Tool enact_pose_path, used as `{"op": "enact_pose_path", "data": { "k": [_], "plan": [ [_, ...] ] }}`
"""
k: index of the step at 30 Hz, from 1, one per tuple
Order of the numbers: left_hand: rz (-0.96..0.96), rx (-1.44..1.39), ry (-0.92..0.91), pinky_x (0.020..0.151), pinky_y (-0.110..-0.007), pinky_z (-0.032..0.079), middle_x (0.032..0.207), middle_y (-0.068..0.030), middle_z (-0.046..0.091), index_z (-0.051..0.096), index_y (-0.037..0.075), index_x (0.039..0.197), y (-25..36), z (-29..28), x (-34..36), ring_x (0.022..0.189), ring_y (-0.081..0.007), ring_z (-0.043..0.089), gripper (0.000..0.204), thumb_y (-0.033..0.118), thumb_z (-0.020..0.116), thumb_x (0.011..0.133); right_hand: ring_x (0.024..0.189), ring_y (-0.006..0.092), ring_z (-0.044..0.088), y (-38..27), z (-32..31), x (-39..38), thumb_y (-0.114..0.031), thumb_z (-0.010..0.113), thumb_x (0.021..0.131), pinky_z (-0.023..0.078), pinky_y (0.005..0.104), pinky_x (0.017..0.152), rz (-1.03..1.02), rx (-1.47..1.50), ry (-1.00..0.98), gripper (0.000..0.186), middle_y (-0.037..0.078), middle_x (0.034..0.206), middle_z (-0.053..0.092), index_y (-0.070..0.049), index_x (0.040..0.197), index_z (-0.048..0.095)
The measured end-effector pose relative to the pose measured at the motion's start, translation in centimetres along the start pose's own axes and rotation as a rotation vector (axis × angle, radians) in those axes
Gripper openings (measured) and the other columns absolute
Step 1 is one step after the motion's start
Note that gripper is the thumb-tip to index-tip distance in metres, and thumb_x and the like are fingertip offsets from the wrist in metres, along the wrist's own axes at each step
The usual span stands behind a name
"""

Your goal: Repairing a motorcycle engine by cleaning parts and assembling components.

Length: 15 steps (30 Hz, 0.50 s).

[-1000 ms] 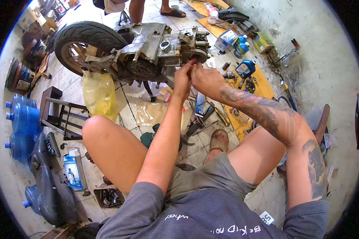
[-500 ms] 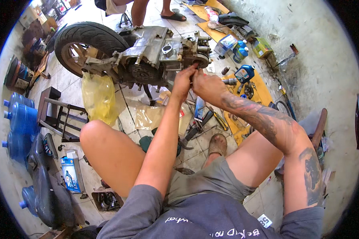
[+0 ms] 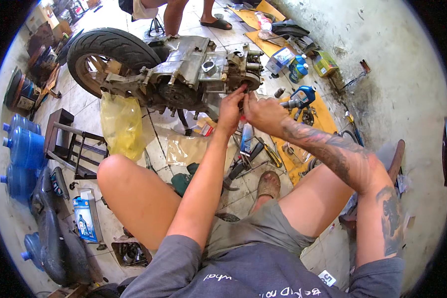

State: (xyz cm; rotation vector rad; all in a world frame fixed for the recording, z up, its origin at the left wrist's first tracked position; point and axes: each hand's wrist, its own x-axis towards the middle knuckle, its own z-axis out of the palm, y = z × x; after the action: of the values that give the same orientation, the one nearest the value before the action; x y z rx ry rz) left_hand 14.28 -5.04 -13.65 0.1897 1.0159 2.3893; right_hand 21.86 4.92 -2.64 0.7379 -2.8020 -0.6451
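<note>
In front of me stands a grey metal scooter engine (image 3: 184,62) with the rear wheel (image 3: 111,62) attached at its left. My left hand (image 3: 230,113) reaches up to the round opening at the engine's right end, its fingertips pressed together against the rim. Right beside it is my right hand (image 3: 264,113), fingers curled in and thumb side toward the left hand's fingertips. Whatever either hand grips is hidden by the fingers. A silver cylindrical metal piece (image 3: 289,104) shows just beyond my right wrist.
Below the engine hangs a yellow plastic bag (image 3: 121,126). Pliers (image 3: 273,155) and other tools lie between my feet and the engine. A dark blue bottle (image 3: 303,95) and loose parts sit on yellow board (image 3: 320,116) at right. Left are a metal-framed stand (image 3: 77,144) and blue water jugs (image 3: 25,149).
My right hand has shifted slightly down and right, its fingers turned a little. The left hand stays at the engine's opening. The whole view has moved slightly.
</note>
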Motion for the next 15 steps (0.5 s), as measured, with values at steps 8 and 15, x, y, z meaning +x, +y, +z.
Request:
{"op": "enact_pose_path", "data": {
  "k": [8,15],
  "plan": [
    [-0.094,-0.286,-0.029,0.082,-0.033,0.053,0.1,-0.0078,0.066,0.05,0.002,0.133,1.6,0.0,-1.0,0.088,-0.0189,0.064,0.039,0.017,0.043,0.098,0.064,0.0242,0.068,-3.7,0.0,2.4,-0.01,0.058,0.075,0.053,0.0335,0.049,0.143,-0.001,-0.055,0.034,0.023,0.085,0.066,0.013,0.1,0.062],
    [-0.018,-0.484,-0.071,0.083,-0.036,0.053,0.102,-0.0063,0.067,0.057,0.007,0.12,0.4,2.6,-0.2,0.09,-0.0213,0.064,0.028,0.023,0.047,0.098,0.063,0.0232,0.068,-0.1,-0.4,0.2,-0.011,0.056,0.079,0.053,0.0324,0.05,-0.043,-0.163,0.106,0.031,0.025,0.096,0.065,0.01,0.101,0.06]
  ]
}}
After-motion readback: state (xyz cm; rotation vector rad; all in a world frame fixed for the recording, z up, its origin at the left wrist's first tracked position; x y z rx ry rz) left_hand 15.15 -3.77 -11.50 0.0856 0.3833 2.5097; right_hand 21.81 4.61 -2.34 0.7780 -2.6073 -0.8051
